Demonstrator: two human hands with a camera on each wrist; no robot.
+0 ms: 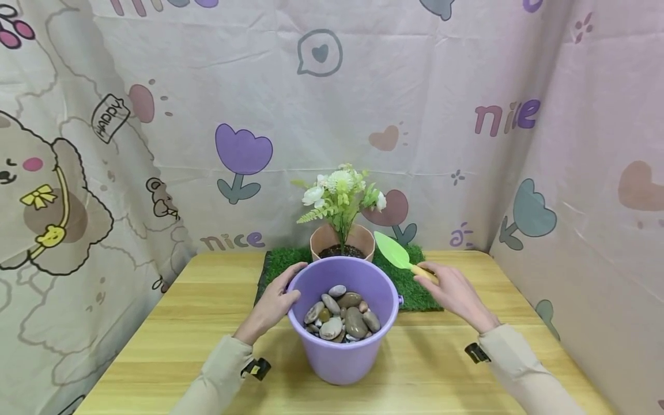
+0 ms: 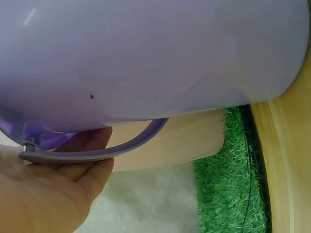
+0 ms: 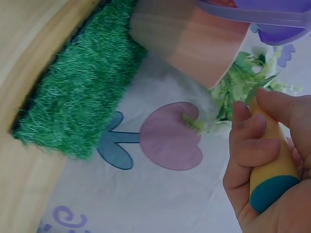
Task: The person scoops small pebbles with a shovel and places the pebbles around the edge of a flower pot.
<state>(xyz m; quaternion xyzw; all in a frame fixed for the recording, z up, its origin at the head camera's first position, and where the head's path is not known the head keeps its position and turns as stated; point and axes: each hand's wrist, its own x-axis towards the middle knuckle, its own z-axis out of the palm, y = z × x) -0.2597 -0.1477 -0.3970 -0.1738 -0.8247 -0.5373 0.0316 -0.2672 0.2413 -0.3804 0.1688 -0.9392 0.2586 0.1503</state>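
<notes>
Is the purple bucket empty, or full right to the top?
Neither: the purple bucket is partly full. The head view shows pebbles inside, with bare purple wall between them and the rim.

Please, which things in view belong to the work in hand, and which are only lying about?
Likely in use:
green-bladed trowel, in the right hand
purple bucket, left hand at its rim
stones inside it

Untouched, seemingly just around:
potted plant
grass mat
patterned cloth

In the head view, printed cloth hangs at 12 o'clock, its purple tulip at 10 o'clock. A table lies at 6 o'clock.
</notes>
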